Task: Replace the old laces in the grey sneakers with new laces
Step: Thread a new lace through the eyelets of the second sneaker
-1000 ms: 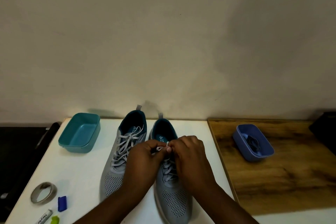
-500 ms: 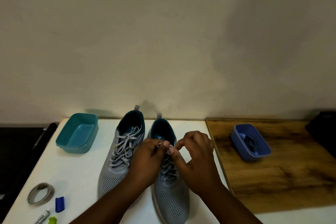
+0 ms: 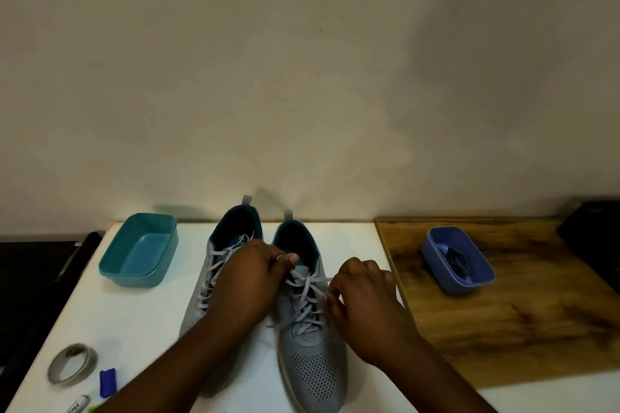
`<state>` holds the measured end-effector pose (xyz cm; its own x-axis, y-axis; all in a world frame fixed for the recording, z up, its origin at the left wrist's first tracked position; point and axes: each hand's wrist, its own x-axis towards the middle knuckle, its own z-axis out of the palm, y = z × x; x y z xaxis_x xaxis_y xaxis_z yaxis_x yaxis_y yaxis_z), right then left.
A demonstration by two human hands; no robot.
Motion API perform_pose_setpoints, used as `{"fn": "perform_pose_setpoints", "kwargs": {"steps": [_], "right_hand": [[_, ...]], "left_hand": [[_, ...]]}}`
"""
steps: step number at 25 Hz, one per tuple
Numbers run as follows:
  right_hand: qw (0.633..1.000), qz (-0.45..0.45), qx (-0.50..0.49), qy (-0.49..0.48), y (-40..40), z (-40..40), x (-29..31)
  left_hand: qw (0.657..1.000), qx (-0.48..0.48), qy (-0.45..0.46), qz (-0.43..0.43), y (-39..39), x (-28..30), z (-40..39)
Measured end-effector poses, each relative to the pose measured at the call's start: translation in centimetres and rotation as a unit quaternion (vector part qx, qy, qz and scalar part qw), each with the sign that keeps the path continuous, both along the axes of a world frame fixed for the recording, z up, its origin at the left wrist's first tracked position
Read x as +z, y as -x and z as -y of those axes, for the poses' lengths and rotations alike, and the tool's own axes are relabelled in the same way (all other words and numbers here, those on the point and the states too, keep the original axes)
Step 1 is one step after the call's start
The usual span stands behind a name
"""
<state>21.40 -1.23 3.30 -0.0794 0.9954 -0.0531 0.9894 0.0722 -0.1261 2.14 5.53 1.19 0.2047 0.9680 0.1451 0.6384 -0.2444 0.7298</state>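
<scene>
- On the white table, head view: two grey sneakers are standing side by side, toes toward the camera, the right sneaker between the two hands and the left sneaker partly behind the left forearm.
- The hands have been drawing apart over the last second; from a joined pinch at the tongue they are now separated, so the knot is likely coming undone.
- The left hand is pinching the old lace near the top eyelets; the right hand is gripping a strand at the shoe's right edge.
- Judgement: unlacing is only starting; both shoes are still fully laced.
- The blue tray on the wooden board is holding a dark bundle, probably the new laces; too dim to confirm.
- The teal tray is sitting to the left.
- The fingertips are blurring; exact holds are hard to read. A tape roll and small items are cut off at the bottom left.
</scene>
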Motion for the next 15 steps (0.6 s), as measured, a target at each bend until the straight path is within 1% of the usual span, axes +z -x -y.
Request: {"fn": "perform_pose_setpoints", "kwargs": {"steps": [2, 3, 5, 7, 9, 11, 13, 14, 15], "right_hand": [[0.998, 0.023, 0.007, 0.054, -0.2, 0.5, 0.3], [0.996, 0.004, 0.013, 0.085, -0.1, 0.7, 0.5], [0.987, -0.077, 0.025, 0.142, 0.2, 1.0, 0.5], [0.981, -0.117, 0.019, 0.151, 0.5, 1.1, 0.9], [0.983, -0.129, 0.004, 0.129, 0.6, 1.2, 1.4], [0.99, -0.124, 0.006, 0.068, 0.9, 1.3, 1.7], [0.989, -0.148, 0.002, 0.011, 1.4, 1.3, 2.1], [0.985, -0.172, -0.004, 0.016, 1.5, 1.3, 2.3], [0.98, -0.191, -0.007, 0.048, 1.5, 1.3, 2.3]], "left_hand": [[0.988, -0.013, -0.071, -0.139, -0.7, 0.8, -0.5], [0.98, -0.017, -0.085, -0.177, -1.1, 1.1, -0.8], [0.978, -0.031, -0.078, -0.192, -1.4, 1.6, -1.6], [0.981, -0.042, -0.063, -0.181, -1.2, 1.7, -2.2], [0.981, -0.035, -0.069, -0.18, -0.8, 1.2, -2.2], [0.979, -0.02, -0.072, -0.19, -0.7, 0.8, -1.9], [0.977, -0.014, -0.072, -0.203, -0.6, 0.7, -1.7], [0.974, -0.013, -0.075, -0.213, -0.7, 0.9, -1.7], [0.969, -0.017, -0.085, -0.23, -0.8, 1.0, -1.7]]}}
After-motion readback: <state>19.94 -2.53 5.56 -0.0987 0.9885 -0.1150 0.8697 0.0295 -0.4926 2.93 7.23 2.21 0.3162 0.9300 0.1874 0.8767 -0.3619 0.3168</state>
